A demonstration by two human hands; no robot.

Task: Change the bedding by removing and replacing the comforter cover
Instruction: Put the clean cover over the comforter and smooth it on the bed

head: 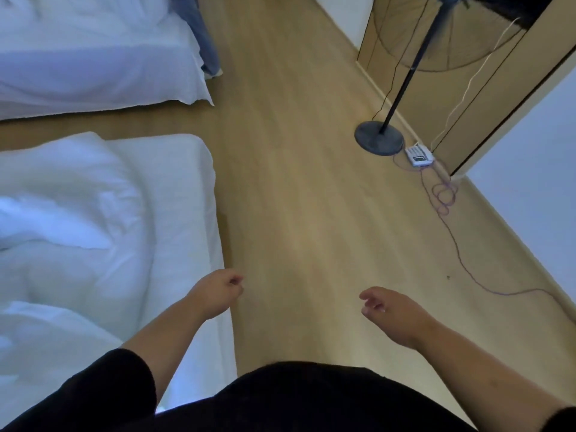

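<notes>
A rumpled white comforter (68,219) lies on the near bed (193,169) at my left. My left hand (218,296) hangs over the bed's right edge with loosely curled fingers and holds nothing. My right hand (389,313) hovers over the wooden floor, fingers relaxed and slightly bent, empty. Neither hand touches the bedding.
A second white bed (93,63) stands further back, with a person's jeans leg (202,35) beside it. A fan stand (378,137), a white power strip (419,155) and a purple cable (448,219) lie along the right wall. Wooden floor (305,182) stretches ahead.
</notes>
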